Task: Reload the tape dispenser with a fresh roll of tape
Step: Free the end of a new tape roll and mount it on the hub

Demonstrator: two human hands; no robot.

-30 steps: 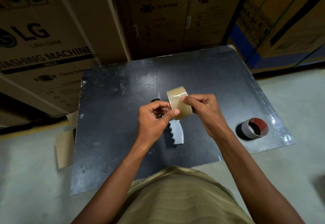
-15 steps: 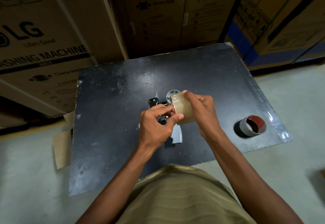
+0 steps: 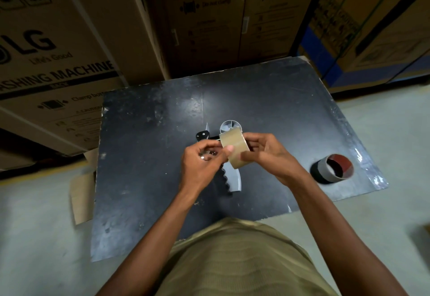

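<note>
A: Hands?
B: Right hand pinches the tan tape roll mid-board, above the grey plastic dispenser; left hand fingers its end, grip unclear.
A: Spare?
B: Empty grey cardboard core near the black board's right edge.

Head camera looks steeply down, close over the black board.

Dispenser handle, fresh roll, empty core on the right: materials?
Dispenser handle: likely moulded grey plastic, dull sheen, ridged grip. Fresh roll: tan, glossy, looks like plastic film tape. Empty core: probably cardboard, matte grey outside, red-brown inside.
</note>
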